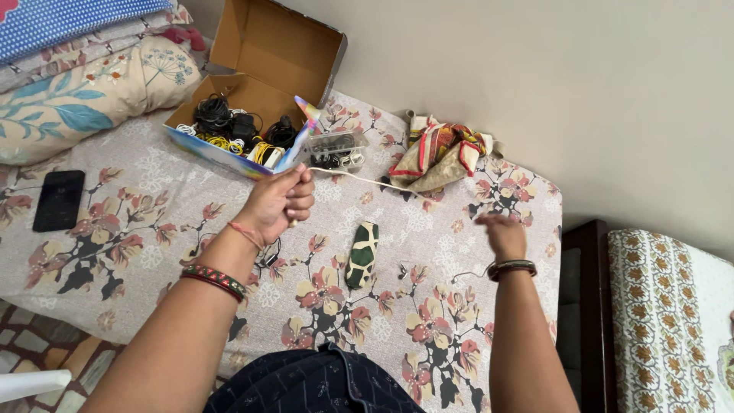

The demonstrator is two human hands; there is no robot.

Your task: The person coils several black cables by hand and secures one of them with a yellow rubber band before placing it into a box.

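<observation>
- Holding a thin white cable (359, 178), the left hand (277, 205) keeps a clenched grip just below the open cardboard box (252, 99) of coiled wires.
- Right hand (503, 234) is released, empty, hovering well right of the grip.
- Judged step: drawing cable out; next calls for slack.
- Bed (153, 229) edge lies nearer the body; wall (535, 76) beyond the box.

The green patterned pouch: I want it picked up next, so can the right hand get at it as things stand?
Probably yes. The right hand hovers open over the bedsheet, and the green patterned pouch lies in the open beside it with nothing between them.
</observation>
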